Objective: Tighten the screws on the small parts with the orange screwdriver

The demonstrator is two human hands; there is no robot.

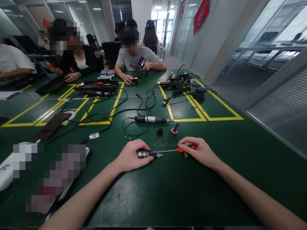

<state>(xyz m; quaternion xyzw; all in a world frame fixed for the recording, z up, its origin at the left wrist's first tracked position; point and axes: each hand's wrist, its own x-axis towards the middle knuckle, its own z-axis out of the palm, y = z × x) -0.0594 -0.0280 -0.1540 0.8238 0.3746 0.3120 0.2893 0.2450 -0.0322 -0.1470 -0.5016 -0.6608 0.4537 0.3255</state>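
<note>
Green worktop (240,143), marked with yellow tape (225,119), carries 1 corded pen-shaped tool (151,119), 1 black cap (160,132) and 1 metal fitting (174,131). Nearer, the left grip (133,155) is wrapped round 1 black-and-silver handpiece (143,154); the right grip (198,148) pinches 1 orange-handled screwdriver (179,149), its shaft pointing leftward above the handpiece's tip.

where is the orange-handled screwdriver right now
In the head view, the orange-handled screwdriver is in the person's right hand, right of centre, its shaft pointing left toward the silver-and-black tool in the left hand.
</note>
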